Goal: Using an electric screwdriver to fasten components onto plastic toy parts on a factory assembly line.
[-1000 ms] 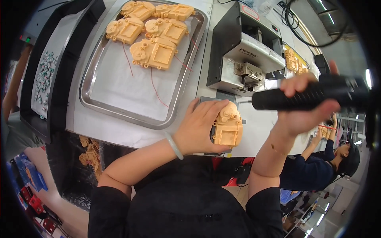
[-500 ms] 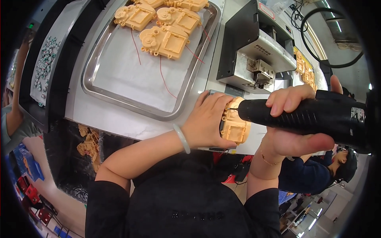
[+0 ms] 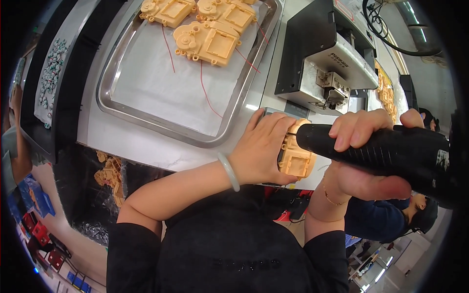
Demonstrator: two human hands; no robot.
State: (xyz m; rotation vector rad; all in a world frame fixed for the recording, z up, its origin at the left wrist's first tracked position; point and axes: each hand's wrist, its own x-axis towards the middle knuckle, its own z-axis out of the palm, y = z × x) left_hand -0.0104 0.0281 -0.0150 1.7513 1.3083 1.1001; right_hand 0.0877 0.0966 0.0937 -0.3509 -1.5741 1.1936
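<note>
My left hand (image 3: 265, 145) is wrapped over an orange-yellow plastic housing (image 3: 299, 161) near the table's front edge, covering its left part. In my right hand (image 3: 364, 151) is a black electric screwdriver (image 3: 369, 146), held level with its tip pointing left. The thin bit meets the upper part of the housing, beside my left fingertips; whether a screw is under it cannot be made out. Beyond my left hand, a metal tray (image 3: 161, 133) lined with white paper bears several similar housings (image 3: 207, 43), some with thin red wires trailing from them.
A black and silver machine (image 3: 330, 61) stands behind my hands. At the left, a black bin (image 3: 73, 73) holds many small green-and-white parts (image 3: 53, 73). Below the table's left edge, a black-lined container (image 3: 88, 205) holds more yellow pieces (image 3: 111, 178). Another person (image 3: 386, 219) sits at the right.
The view has shifted slightly, so the tray and machine sit a little differently. My hands keep their hold, with the bit still at the housing.
</note>
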